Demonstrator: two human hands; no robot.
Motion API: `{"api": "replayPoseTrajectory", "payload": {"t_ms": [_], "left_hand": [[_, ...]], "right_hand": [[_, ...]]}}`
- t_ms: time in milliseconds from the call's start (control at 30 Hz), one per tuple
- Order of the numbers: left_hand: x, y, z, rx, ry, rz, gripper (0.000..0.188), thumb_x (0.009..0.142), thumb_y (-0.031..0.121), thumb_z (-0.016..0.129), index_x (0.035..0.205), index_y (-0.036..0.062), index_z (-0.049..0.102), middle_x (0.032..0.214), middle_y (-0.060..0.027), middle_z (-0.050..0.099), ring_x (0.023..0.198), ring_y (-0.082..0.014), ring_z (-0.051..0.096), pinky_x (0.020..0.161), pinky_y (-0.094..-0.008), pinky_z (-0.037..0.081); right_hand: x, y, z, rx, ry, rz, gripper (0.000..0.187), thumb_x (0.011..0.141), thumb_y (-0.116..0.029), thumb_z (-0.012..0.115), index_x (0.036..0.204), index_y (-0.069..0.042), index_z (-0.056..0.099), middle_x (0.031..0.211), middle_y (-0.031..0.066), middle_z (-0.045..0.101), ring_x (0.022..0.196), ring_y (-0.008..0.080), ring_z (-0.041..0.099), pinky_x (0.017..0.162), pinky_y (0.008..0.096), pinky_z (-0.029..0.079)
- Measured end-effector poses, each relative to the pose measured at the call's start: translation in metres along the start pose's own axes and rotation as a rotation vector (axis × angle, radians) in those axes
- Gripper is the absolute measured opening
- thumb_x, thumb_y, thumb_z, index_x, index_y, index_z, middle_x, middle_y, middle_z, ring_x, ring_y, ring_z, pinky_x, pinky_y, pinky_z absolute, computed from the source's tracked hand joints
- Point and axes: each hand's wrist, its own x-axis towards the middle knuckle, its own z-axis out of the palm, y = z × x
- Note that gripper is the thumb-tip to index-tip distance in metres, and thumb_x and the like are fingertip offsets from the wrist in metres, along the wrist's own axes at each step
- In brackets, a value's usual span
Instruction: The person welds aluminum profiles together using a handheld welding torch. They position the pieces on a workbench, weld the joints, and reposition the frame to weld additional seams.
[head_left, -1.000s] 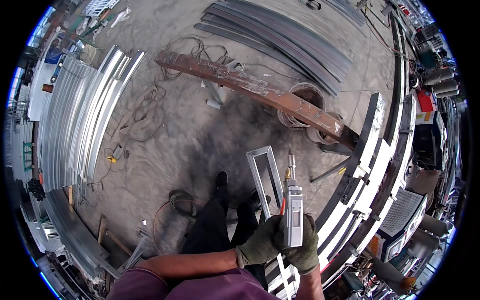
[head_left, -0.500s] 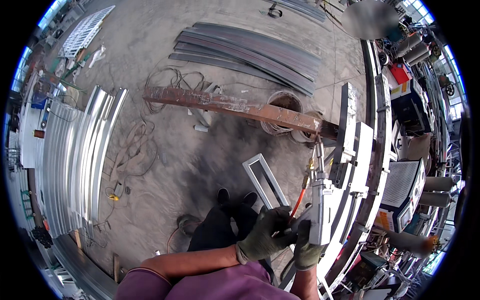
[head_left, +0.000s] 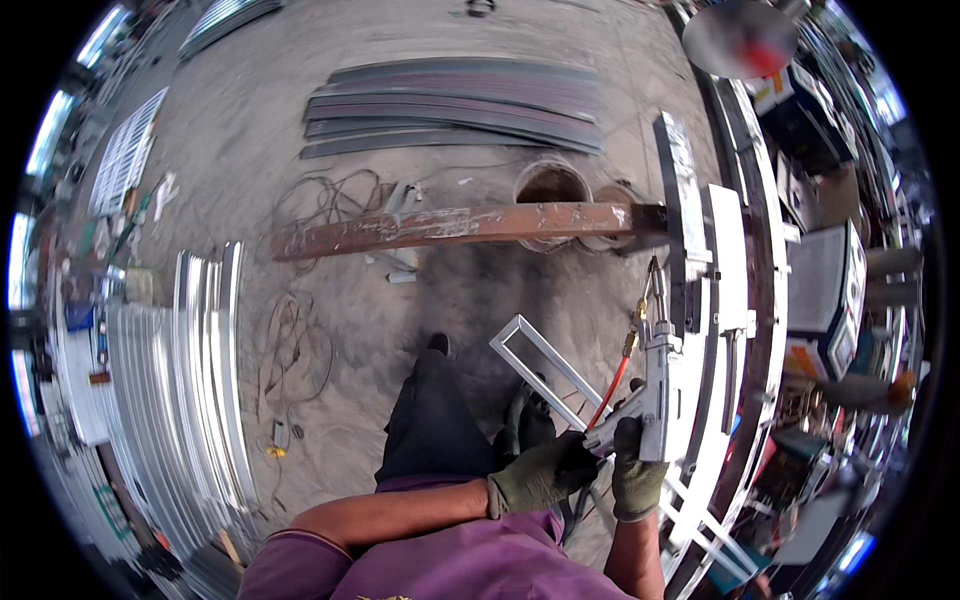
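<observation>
In my right hand (head_left: 638, 478), gloved in dark green, is a silver-grey pistol-shaped air tool (head_left: 662, 385) with a long narrow nose pointing away from me. The fingers wrap round the rear of its body. My left hand (head_left: 535, 478), gloved alike, is closed at the tool's angled handle; its fingertips are partly hidden. A red hose (head_left: 606, 393) runs up from the handle to a brass fitting (head_left: 629, 346) beside the nose. Left of the tool, a rectangular frame of silver square tube (head_left: 519, 324) slants away from my hands.
A rusty brown beam (head_left: 450, 228) crosses ahead, with a bucket (head_left: 553, 180) behind it. Long silver rails (head_left: 726, 290) run along my right, beside a white-sided machine (head_left: 820, 285). Grey metal profiles (head_left: 450, 100) lie beyond the beam. Silver lengths (head_left: 150, 390) are stacked left; loose cables (head_left: 290, 345) lie on the floor.
The view has turned, and the brown beam now lies more level across it. My legs have shifted in a step. Both hands stay on the air tool, whose nose now stands apart from the beam in view.
</observation>
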Motion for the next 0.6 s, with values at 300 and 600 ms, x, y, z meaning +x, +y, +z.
{"api": "replayPoseTrajectory", "payload": {"t_ms": [300, 600], "left_hand": [[-0.027, 0.022, -0.119, 0.199, -0.331, -0.241, 0.035, 0.100, 0.021, 0.075, 0.121, -0.0027, 0.060, 0.088, -0.0130, 0.073, 0.083, -0.0214, 0.072, 0.074, -0.0369, 0.055], [-0.078, 0.026, -0.179, 0.460, -0.465, -0.146, 0.042, 0.107, 0.037, 0.070, 0.125, 0.0006, 0.060, 0.093, -0.0162, 0.073, 0.083, -0.0321, 0.074, 0.073, -0.0413, 0.056]], "right_hand": [[-0.045, -0.067, 0.122, -0.017, 0.348, 0.234, 0.046, 0.113, -0.029, 0.061, 0.146, 0.003, 0.059, 0.129, 0.0132, 0.068, 0.111, 0.0217, 0.065, 0.096, 0.0372, 0.055], [-0.106, -0.080, 0.198, 0.253, 0.501, 0.449, 0.044, 0.112, -0.024, 0.064, 0.147, 0.003, 0.056, 0.125, 0.0133, 0.066, 0.111, 0.0220, 0.065, 0.094, 0.0378, 0.055]]}}
